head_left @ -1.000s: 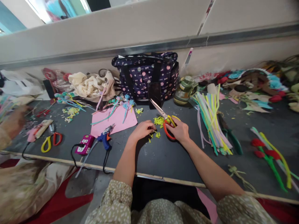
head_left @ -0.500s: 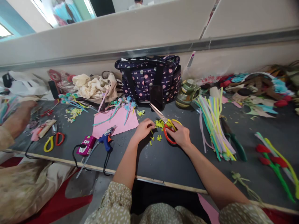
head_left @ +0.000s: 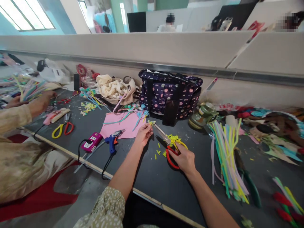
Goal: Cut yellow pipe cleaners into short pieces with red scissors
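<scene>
My right hand [head_left: 185, 158] is wrapped round the handles of scissors [head_left: 174, 150], one loop red and one yellow. Their blades point away and left, with the tips close to my left hand [head_left: 144, 134]. The left fingers are pinched together at a small cluster of yellow pieces [head_left: 152, 122] beside the pink sheet [head_left: 111, 122]; whether a piece is between them I cannot make out. Beneath and behind the scissors lies a pile of short yellow cut pieces [head_left: 174, 138], with several loose ones nearer me.
A blue glue gun [head_left: 111, 142] and a purple power strip [head_left: 92, 142] lie to the left. Behind stand a dark patterned bag [head_left: 169, 91], a phone [head_left: 170, 113] and a green jar [head_left: 203, 115]. Pastel pipe cleaners [head_left: 229, 158] lie right. Another person's arm [head_left: 40, 106] works at far left.
My left hand has moved away from the larger yellow pile to the small yellow cluster by the pink sheet. The scissors stay in my right hand. The view has shifted and tilted.
</scene>
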A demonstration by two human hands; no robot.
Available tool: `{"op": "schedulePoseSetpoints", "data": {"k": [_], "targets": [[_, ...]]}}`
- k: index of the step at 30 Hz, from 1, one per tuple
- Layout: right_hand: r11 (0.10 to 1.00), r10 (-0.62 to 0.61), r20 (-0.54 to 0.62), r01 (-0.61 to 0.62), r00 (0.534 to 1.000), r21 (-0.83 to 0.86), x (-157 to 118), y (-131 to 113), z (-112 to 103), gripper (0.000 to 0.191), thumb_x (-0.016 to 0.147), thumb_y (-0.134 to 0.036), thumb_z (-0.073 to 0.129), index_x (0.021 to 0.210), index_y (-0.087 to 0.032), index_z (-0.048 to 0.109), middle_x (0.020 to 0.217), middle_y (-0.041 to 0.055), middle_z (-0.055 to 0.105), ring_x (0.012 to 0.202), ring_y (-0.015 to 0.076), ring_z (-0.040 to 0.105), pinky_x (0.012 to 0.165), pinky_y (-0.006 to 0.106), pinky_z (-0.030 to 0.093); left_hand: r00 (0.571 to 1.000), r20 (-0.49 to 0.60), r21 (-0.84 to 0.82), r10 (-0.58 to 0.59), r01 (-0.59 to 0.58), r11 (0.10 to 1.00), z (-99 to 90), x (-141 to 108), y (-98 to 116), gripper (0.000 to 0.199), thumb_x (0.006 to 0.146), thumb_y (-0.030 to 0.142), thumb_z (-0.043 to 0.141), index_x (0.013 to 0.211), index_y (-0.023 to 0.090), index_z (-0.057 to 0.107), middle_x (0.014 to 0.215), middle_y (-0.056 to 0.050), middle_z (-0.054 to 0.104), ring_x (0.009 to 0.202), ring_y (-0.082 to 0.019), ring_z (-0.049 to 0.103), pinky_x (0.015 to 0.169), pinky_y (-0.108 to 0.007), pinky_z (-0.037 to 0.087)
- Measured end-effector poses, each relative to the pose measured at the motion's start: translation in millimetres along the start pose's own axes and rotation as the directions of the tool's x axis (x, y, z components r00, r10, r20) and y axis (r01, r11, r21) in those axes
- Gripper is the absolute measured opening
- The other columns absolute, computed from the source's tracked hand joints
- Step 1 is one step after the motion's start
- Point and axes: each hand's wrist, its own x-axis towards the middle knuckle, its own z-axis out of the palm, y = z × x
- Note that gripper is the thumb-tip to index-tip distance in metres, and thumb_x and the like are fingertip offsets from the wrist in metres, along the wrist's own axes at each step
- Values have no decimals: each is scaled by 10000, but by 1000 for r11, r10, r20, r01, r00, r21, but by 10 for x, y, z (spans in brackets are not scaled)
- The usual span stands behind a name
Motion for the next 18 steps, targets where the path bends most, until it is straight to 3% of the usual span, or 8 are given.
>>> {"op": "schedulePoseSetpoints", "data": {"k": [10,18], "targets": [[999,-54,-24,53,998,-7,-28,38,42,441,782,-537,570,1017,-170,638,632,-17,594,560,103,560,575,206,419,998,9,-14,-56,56,998,8,-23,-25,230,649,220,765,816,129,635,617,5,583,554,-65,566,527,-155,485],[998,-42,31,43,999,-43,-16,21,23,406,799,-556,529,931,-193,655,644,-2,609,547,115,554,545,222,399,999,-40,7,-24,24,1000,49,-54,-30,252,603,210,781,798,131,643,613,10,580,546,-68,555,509,-165,476]]}}
